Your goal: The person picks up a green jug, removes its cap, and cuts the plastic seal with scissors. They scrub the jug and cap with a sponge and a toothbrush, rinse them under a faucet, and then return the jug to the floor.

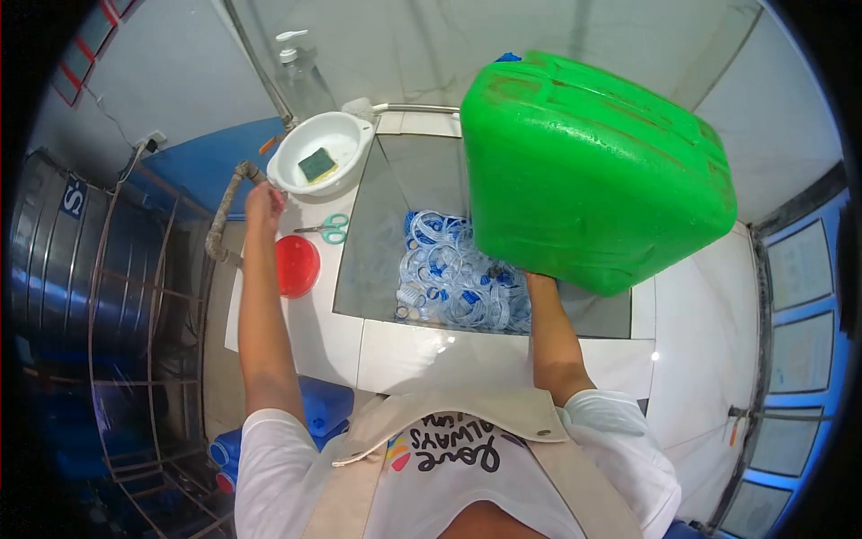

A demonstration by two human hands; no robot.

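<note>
My right hand (540, 282) reaches under a big green plastic jerrycan (593, 171) and bears it, tilted, over the sink (373, 260). The can hides most of its fingers. Below, the sink holds a heap of clear plastic rings and strips (449, 278) mixed with blue caps. My left hand (264, 205) is closed at the end of a jointed pipe (220, 216), just beside a white basin (283, 171); what its fingers hold cannot be made out. In the basin lies a green and yellow sponge (318, 165).
Teal-handled scissors (334, 229) and a red round lid (297, 266) lie on the white counter (332, 332). A clear pump bottle (303, 76) stands behind the basin. Blue containers (323, 404) sit below the counter's left front. A metal tank (72, 260) stands behind a rusty frame at left.
</note>
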